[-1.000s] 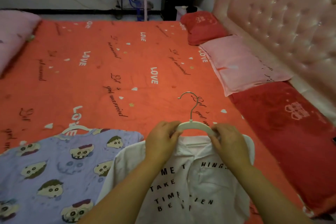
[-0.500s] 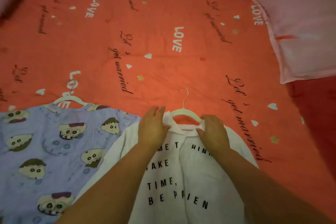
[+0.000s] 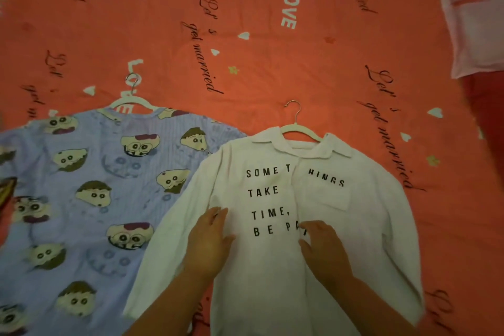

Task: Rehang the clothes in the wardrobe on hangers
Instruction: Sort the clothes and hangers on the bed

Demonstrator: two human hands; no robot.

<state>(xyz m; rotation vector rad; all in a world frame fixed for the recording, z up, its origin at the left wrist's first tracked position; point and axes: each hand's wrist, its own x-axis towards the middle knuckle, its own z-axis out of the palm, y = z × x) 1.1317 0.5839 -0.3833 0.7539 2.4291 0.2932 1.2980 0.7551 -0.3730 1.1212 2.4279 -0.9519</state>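
A white shirt (image 3: pixel 354 226) with black lettering lies flat on the orange bedsheet, face up, collar at the far end. A white hanger (image 3: pixel 298 128) with a metal hook sits inside its collar. My left hand (image 3: pixel 208 243) rests flat on the shirt's front, left of the lettering, fingers straight. My right hand (image 3: pixel 323 247) lies flat on the shirt just right of the button line and covers part of the text. Left of it a lilac cartoon-print shirt (image 3: pixel 81 185) lies on its own white hanger (image 3: pixel 131 102).
The orange bedsheet (image 3: pixel 272 63) with "LOVE" lettering stretches away beyond both garments. A pink pillow (image 3: pixel 477 22) lies at the upper right with a red pillow (image 3: pixel 488 117) below it. The white shirt's left sleeve overlaps the lilac shirt's edge.
Both hands let go of the hanger and collar and slid down toward me onto the shirt's chest. The view tilted further down, so the headboard and far room dropped out of sight.
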